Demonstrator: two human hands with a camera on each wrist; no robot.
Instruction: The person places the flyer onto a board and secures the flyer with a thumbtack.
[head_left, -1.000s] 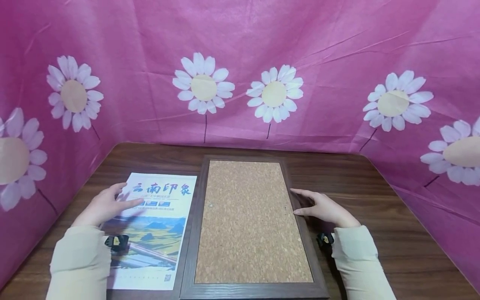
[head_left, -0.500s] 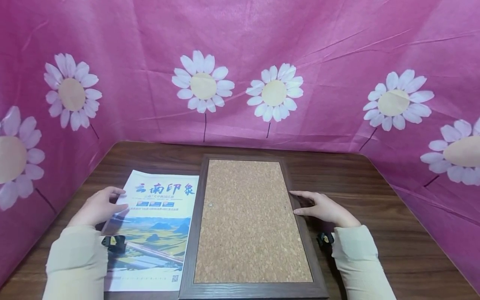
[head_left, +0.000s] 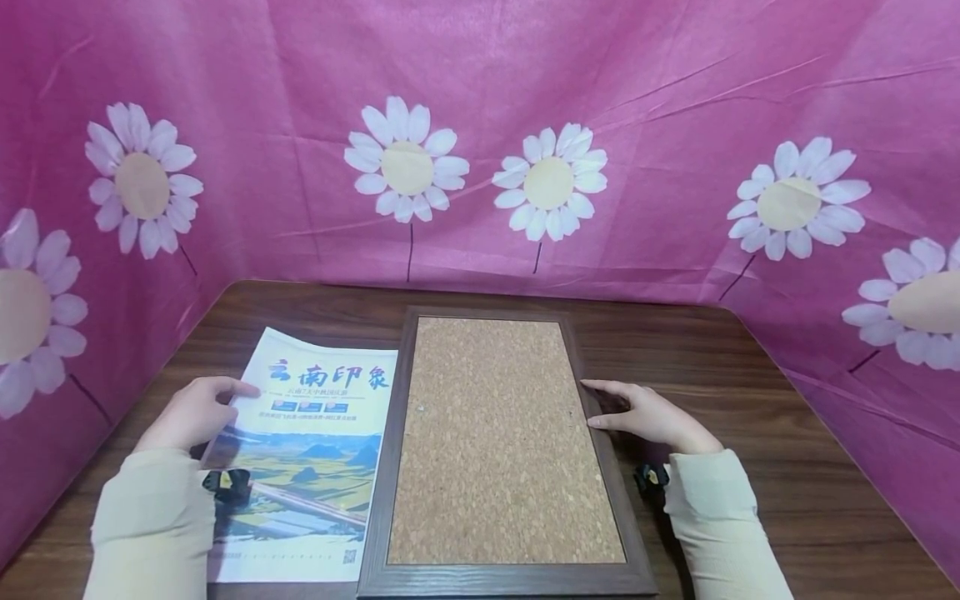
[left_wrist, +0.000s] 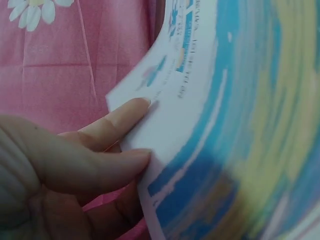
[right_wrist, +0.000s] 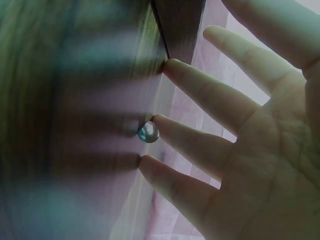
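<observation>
A printed poster with large blue Chinese characters and a landscape picture lies left of a brown-framed cork board. My left hand pinches the poster's left edge. The left wrist view shows the left thumb and index finger on its printed face, other fingers passing behind, and the sheet bowed up there. On the other side, my right hand rests with extended fingers, thumb and index fingertip at the board's right frame. In the right wrist view its fingertips touch the dark surface beside a small clear round thing.
The dark wooden table carries both board and poster. Pink cloth with white daisies stands round its back and sides. Small black devices sit at the left wrist and right wrist.
My left hand has drawn back from over the poster to its left edge and now pinches it. The poster shifted slightly right, and its upper left corner has risen. The right hand stays in place.
</observation>
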